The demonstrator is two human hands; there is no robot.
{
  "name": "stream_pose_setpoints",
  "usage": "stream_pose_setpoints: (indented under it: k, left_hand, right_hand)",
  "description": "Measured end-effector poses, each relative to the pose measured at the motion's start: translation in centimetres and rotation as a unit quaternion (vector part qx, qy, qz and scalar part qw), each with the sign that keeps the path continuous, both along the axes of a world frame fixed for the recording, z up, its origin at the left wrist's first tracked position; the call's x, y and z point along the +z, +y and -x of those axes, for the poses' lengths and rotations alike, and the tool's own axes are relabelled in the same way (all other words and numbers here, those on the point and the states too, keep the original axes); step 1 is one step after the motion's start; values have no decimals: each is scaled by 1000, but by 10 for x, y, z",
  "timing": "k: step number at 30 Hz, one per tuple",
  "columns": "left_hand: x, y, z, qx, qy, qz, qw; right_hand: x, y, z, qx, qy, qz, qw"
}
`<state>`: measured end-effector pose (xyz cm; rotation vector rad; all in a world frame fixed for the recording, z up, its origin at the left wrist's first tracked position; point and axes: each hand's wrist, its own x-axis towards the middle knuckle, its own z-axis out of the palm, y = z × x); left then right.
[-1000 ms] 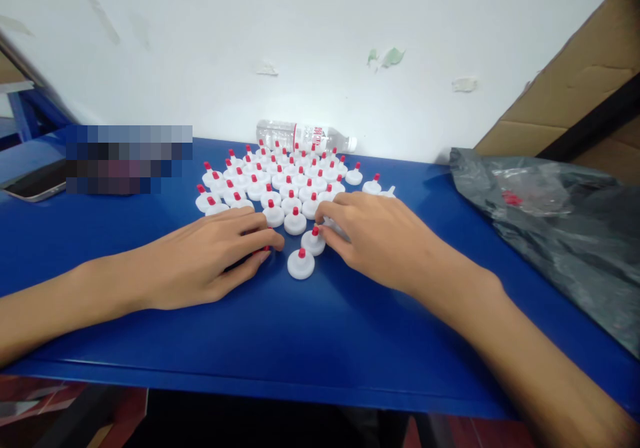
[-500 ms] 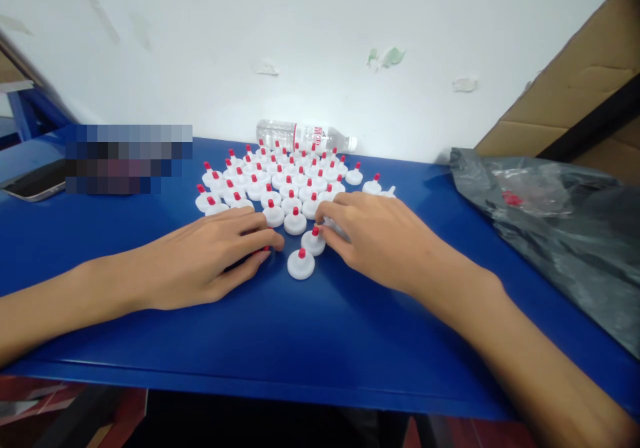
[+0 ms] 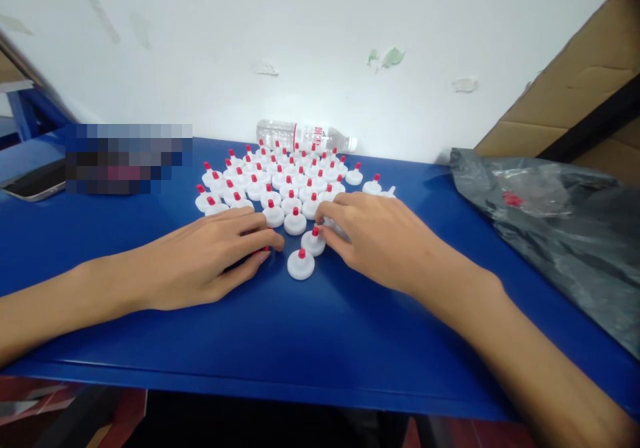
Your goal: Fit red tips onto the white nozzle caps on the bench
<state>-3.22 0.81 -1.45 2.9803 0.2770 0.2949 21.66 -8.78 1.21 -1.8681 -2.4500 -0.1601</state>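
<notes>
Many white round screw caps with narrow red tips [image 3: 295, 221] stand upright in a packed group on the blue table. My left hand [image 3: 220, 255] lies at the group's front left, fingers curled. A little red piece shows between its forefinger and thumb; the rest of it is hidden. My right hand [image 3: 375, 235] rests at the front right, fingers bent over a whitish part that is mostly covered. Its thumb tip is against or just beside the red tip of one cap [image 3: 313, 243]. Another cap [image 3: 301, 265] stands in front, between both hands.
A clear plastic bottle [image 3: 280, 133] lies behind the caps against the white wall. On the right, a grey plastic bag [image 3: 560, 255] bears a clear bag with red bits [image 3: 530, 191]; cardboard [image 3: 565, 95] leans behind. A phone [image 3: 37, 180] lies at far left beside a blurred-out patch.
</notes>
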Motion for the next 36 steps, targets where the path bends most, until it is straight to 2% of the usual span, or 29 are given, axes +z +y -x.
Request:
stream_pose_setpoints:
  k: [36]
  left_hand:
    - [2,-1,0,1,4,-4,1000]
  right_hand:
    - [0,-1,-1,5,-7,-1,1000]
